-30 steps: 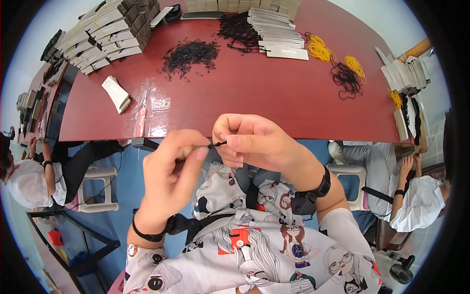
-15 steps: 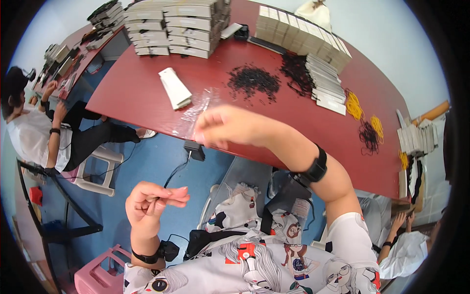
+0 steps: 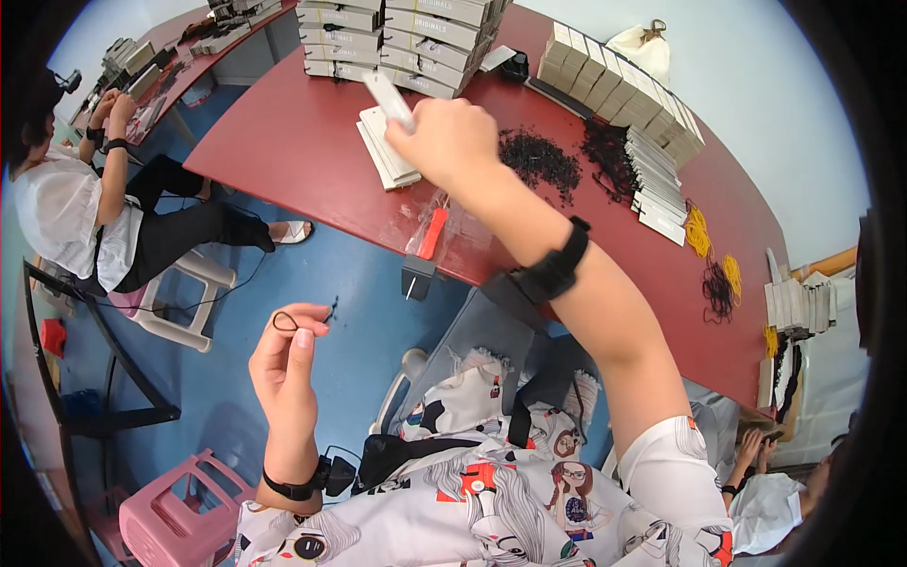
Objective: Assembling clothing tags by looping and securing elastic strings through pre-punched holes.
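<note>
Over the far left part of the red table, my right hand (image 3: 449,137) grips a narrow white card tag (image 3: 387,97), slightly blurred. Just below it lies a small pile of similar white tags (image 3: 383,156). Away from the table, above the blue floor, my left hand (image 3: 285,364) pinches a thin black cord (image 3: 285,319) between thumb and fingers. The cord forms a small loop, and its dark end sticks out past the fingertips. Nearer the table's front edge lies a red-handled tool (image 3: 433,234) on a clear plastic bag (image 3: 461,227).
Black small pieces (image 3: 540,159) are heaped on the table (image 3: 312,118), beside black cords (image 3: 607,156) and fanned tags (image 3: 654,184). Bundled stacks (image 3: 425,42) stand behind. Yellow cords (image 3: 697,231) lie right. A black box (image 3: 417,277) hangs at the front edge. Another person (image 3: 80,217) sits left.
My right hand has moved from the table's front edge to the tag pile and now grips a tag. The red-handled tool has come into sight. The left hand still pinches, the cord loop now showing.
</note>
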Action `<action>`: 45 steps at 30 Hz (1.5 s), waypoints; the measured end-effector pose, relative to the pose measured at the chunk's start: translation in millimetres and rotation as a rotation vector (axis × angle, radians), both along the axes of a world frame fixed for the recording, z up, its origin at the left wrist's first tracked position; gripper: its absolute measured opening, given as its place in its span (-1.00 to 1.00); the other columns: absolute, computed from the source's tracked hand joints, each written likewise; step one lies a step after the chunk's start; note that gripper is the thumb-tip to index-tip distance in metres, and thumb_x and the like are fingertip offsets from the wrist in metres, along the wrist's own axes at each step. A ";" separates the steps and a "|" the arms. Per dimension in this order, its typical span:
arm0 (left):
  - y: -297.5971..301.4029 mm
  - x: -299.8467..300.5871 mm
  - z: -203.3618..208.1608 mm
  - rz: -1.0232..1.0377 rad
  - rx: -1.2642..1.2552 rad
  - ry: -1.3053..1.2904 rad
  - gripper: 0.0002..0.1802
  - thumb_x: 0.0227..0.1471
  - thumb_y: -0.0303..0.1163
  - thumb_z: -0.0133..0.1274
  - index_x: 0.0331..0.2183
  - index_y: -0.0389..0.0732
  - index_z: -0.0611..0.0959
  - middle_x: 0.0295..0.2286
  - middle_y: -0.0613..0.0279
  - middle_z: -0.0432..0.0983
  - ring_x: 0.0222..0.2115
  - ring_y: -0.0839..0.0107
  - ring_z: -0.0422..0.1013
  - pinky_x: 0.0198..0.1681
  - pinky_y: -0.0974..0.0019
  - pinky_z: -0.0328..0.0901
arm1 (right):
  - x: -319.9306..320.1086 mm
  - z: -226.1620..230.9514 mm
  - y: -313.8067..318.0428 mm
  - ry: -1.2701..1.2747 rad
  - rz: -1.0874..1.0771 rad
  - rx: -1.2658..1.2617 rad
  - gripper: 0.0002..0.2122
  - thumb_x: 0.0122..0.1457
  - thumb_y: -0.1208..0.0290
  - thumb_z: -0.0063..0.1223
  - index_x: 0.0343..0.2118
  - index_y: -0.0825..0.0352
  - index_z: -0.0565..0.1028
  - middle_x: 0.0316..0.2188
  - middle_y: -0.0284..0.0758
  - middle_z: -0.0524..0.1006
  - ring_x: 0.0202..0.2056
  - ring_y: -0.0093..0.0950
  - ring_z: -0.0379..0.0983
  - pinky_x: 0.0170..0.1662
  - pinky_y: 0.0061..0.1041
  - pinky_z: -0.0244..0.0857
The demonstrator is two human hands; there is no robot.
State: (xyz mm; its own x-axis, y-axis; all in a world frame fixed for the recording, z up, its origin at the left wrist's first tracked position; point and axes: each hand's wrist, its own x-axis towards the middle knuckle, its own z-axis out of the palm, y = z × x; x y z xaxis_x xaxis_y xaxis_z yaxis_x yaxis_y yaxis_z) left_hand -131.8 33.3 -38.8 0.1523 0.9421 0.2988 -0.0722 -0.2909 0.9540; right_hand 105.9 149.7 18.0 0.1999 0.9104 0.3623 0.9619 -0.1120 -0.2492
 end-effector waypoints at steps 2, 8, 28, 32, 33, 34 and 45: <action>1.7 0.0 -7.9 -0.144 -0.126 -0.196 -0.82 0.06 -0.41 -0.10 -0.45 -0.33 0.50 -0.47 0.25 0.39 -0.46 0.56 0.26 -0.25 0.44 0.21 | 2.6 0.9 -25.1 0.286 0.168 0.137 -0.75 -0.10 0.23 0.02 -0.53 0.37 0.44 -0.65 -0.21 0.50 -0.59 -0.33 0.48 -0.49 -0.41 0.33; -1.4 5.4 -20.3 -0.291 -0.316 -0.090 -0.80 0.09 -0.36 -0.11 -0.44 -0.29 0.49 -0.49 0.31 0.41 -0.56 0.65 0.23 -0.44 0.54 0.16 | -1.4 -33.0 -167.3 0.829 0.455 -0.304 -0.89 0.07 0.47 -0.09 -0.38 0.34 0.27 -0.67 -0.23 0.40 -0.64 -0.36 0.40 -0.54 -0.50 0.25; 2.6 29.6 -24.4 -0.329 0.022 0.436 -0.85 0.01 -0.47 -0.08 -0.52 -0.32 0.48 -0.59 0.23 0.29 -0.57 0.48 0.19 -0.50 0.44 0.10 | -23.2 -68.2 -186.8 0.084 0.329 0.080 -0.91 0.00 0.48 -0.03 -0.44 0.31 0.31 -0.69 -0.35 0.35 -0.68 -0.45 0.37 -0.62 -0.49 0.22; 5.0 31.8 -25.2 -0.332 0.065 0.419 -0.85 0.02 -0.47 -0.09 -0.53 -0.32 0.47 -0.59 0.23 0.26 -0.56 0.45 0.20 -0.48 0.44 0.11 | -21.5 -61.0 -190.2 0.140 0.298 -0.035 -0.91 0.04 0.48 -0.06 -0.43 0.30 0.29 -0.70 -0.33 0.37 -0.69 -0.39 0.37 -0.65 -0.47 0.19; 4.2 34.4 -24.9 -0.350 0.065 0.421 -0.85 0.02 -0.46 -0.09 -0.52 -0.32 0.47 -0.58 0.22 0.26 -0.56 0.44 0.20 -0.47 0.43 0.11 | -20.4 -60.4 -190.9 0.155 0.278 -0.065 -0.92 0.05 0.47 -0.07 -0.43 0.30 0.29 -0.70 -0.32 0.38 -0.69 -0.37 0.37 -0.66 -0.46 0.19; 4.3 36.0 -25.0 -0.367 0.065 0.422 -0.85 0.02 -0.46 -0.09 -0.52 -0.32 0.47 -0.58 0.22 0.26 -0.55 0.43 0.20 -0.46 0.43 0.12 | -20.4 -60.8 -189.6 0.158 0.277 -0.063 -0.92 0.05 0.47 -0.07 -0.43 0.30 0.29 -0.70 -0.32 0.38 -0.69 -0.37 0.37 -0.66 -0.46 0.19; 48.0 51.7 -65.8 -0.476 -0.527 -0.091 -0.89 0.06 -0.37 -0.05 -0.37 -0.18 0.52 -0.67 0.60 0.15 -0.75 0.79 -0.09 -0.73 0.59 -0.19 | -11.4 -71.3 -181.4 0.276 0.248 -0.045 -0.92 0.11 0.43 -0.11 -0.40 0.31 0.30 -0.67 -0.26 0.40 -0.64 -0.28 0.38 -0.59 -0.37 0.22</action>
